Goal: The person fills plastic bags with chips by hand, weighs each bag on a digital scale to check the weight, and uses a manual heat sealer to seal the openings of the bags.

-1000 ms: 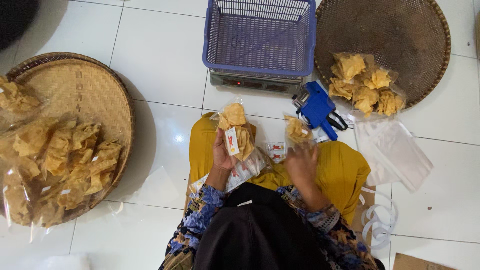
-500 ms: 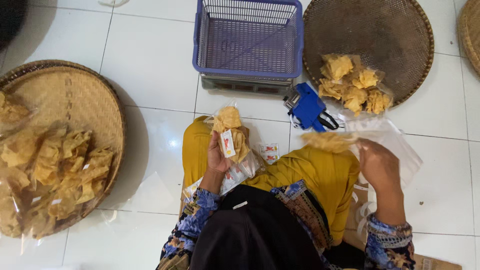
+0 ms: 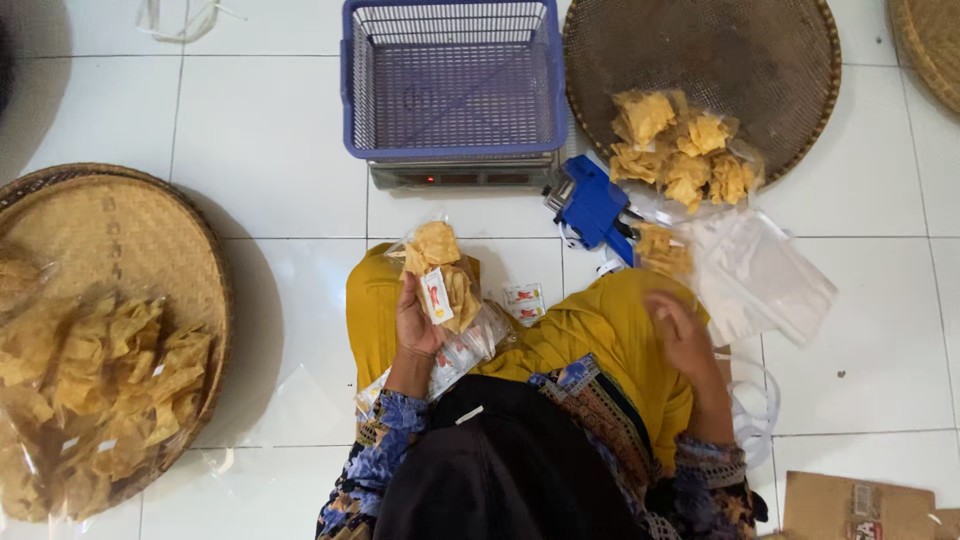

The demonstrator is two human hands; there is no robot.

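Left hand (image 3: 415,325) grips a clear bag of yellow crackers (image 3: 440,275) upright so nothing spills; right hand (image 3: 680,330) hovers blurred, grip unclear, near the empty bags (image 3: 760,275).

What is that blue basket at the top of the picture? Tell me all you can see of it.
The blue basket is a rectangular tray of what looks like plastic, with mesh walls and a mesh floor under a solid rim. It looks empty and sits level on a grey scale with small red lights on its front. This stands on the white tiled floor, just left of a dark round woven tray. A blue label gun lies near its right corner. Neither hand touches it.
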